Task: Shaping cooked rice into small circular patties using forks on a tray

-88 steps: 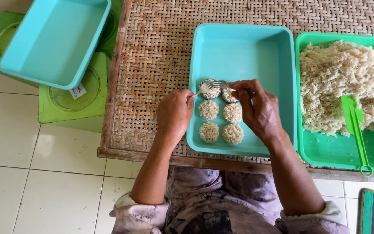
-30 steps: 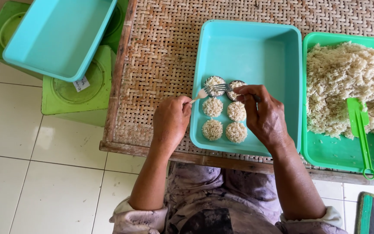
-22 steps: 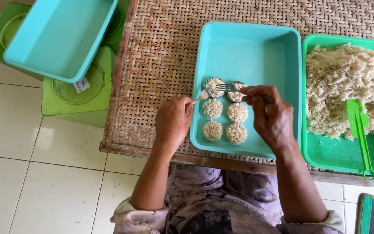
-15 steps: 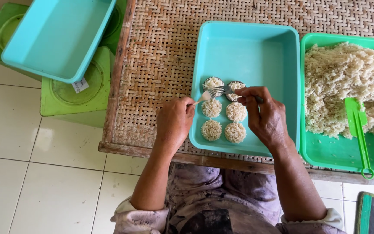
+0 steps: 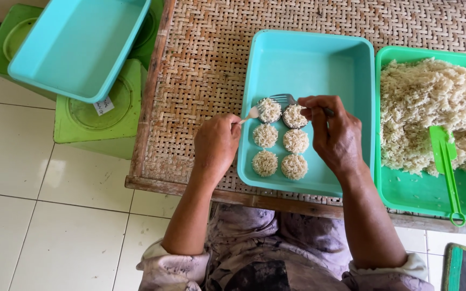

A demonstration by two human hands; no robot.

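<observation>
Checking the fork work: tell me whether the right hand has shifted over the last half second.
Barely. The right hand stays over the teal tray, holding the fork by the top noodle rounds.

The right hand (image 5: 333,134) hides the fork (image 5: 284,99) handle; the green tray (image 5: 438,199) runs off-frame.

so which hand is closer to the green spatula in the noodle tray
Right. The right hand holds a fork over the teal tray, one tray away from the green spatula. The left hand sits at that tray's far left edge, farther off.
</observation>
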